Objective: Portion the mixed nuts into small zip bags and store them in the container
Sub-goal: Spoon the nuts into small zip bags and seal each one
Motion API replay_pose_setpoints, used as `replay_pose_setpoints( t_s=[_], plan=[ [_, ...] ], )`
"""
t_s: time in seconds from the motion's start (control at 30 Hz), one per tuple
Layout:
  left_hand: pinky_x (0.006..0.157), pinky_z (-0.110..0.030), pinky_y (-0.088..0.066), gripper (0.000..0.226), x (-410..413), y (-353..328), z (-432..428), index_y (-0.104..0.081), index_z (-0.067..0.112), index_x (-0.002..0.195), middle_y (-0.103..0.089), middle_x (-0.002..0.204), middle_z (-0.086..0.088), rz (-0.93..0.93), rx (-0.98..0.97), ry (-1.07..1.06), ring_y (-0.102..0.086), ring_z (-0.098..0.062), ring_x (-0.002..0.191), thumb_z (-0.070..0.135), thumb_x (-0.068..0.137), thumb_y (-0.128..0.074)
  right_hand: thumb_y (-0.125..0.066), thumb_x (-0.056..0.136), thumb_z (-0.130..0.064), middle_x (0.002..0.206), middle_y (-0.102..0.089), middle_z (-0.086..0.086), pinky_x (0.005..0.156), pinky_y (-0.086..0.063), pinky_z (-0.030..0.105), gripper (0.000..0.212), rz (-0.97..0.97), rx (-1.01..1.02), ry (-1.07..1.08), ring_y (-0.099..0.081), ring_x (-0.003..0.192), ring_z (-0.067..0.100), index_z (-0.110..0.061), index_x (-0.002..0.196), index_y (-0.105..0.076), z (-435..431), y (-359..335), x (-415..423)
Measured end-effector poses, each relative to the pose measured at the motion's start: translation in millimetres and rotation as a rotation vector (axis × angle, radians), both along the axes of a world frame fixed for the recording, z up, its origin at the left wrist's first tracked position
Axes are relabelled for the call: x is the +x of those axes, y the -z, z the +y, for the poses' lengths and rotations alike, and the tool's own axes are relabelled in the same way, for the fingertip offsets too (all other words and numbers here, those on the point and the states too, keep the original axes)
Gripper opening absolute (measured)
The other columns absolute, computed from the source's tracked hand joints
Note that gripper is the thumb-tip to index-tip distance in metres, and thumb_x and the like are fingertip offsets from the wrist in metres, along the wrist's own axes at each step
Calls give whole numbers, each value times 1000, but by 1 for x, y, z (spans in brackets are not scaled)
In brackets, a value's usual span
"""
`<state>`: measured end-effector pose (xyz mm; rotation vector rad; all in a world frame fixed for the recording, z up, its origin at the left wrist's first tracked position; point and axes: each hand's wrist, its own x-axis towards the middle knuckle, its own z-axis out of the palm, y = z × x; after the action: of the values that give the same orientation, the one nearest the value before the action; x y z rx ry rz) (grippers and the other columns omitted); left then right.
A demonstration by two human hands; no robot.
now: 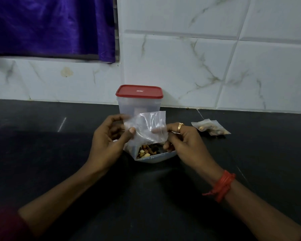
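— Two hands on one little bag; why both?

— Start at the left. The left hand (109, 136) pinches the left edge of the clear zip bag (147, 127) between thumb and curled fingers. I'd judge it's anchoring that side so the mouth can be pulled apart.

— Is anything in it?

— It looks empty. It's held up in the air, just above the open tub (161, 155) of mixed nuts (147, 151), which sits on the dark tabletop (42, 153). Keeping it there seems sensible: anything that spills should drop back into the tub.

— And the container?

— Behind the bag, the container (139, 105) stands upright against the tiled wall (198, 58), with its red lid (139, 91) on. Nothing can go in until that lid comes off.

— The other side?

— The right hand (182, 141), a ring on one finger, grips the bag's right edge with curled fingers. Whether it's working the zip seal, I can't tell.

— How far along is the job?

— Further right, well apart from the tub, the filled bags (210, 128) lie flat on the tabletop, overlapping; two, I think. They're probably parked there out of the way, waiting to be stored together. This bag looks like the next portion: open, fill, seal.
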<state>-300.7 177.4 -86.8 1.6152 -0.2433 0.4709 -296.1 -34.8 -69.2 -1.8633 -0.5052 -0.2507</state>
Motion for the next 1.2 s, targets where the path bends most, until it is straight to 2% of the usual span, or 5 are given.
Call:
replay_pose_setpoints(
  t_s=[0.13,0.4,0.63,0.83,1.2],
  plan=[
    [77,-35,-62,44,2,-2,4,-61,14,119,-75,96,-7,57,-116,-32,-74,-21,91,20,78,-76,-55,98,0,86,-76,-11,58,-51,19,32,187,96,-51,-60,58,5,-22,88,-78,-1,-6,-1],
    [107,-38,-31,89,3,1,7,-51,28,141,-53,143,7,-478,974,-162,-46,-16,132,80,70,-62,-62,90,-2,93,-68,-1,66,-56,20,39,-67,-237,3,-69,60,10,-24,122,-68,6,4,-6],
    [105,-24,-26,78,2,2,11,-58,27,134,-59,132,14,-445,879,-187,-49,-8,121,70,71,-68,-55,93,0,100,-71,-5,64,-59,25,38,-208,-247,-13,-69,58,7,-28,113,-71,-3,-3,-6],
    [105,-42,-42,82,12,8,24,-54,36,137,-59,132,16,-194,665,-155,-52,-7,119,73,66,-71,-65,81,-56,79,-62,-18,74,-56,35,24,-220,-945,307,-59,76,2,-38,96,-72,-42,-15,15],
    [108,-39,-32,65,6,9,21,-44,47,137,-49,136,28,-183,598,-30,-41,2,127,63,77,-64,-62,90,-56,89,-63,-17,65,-39,26,17,-295,-1029,293,-52,78,0,-40,95,-62,-52,-17,22]
  ],
)
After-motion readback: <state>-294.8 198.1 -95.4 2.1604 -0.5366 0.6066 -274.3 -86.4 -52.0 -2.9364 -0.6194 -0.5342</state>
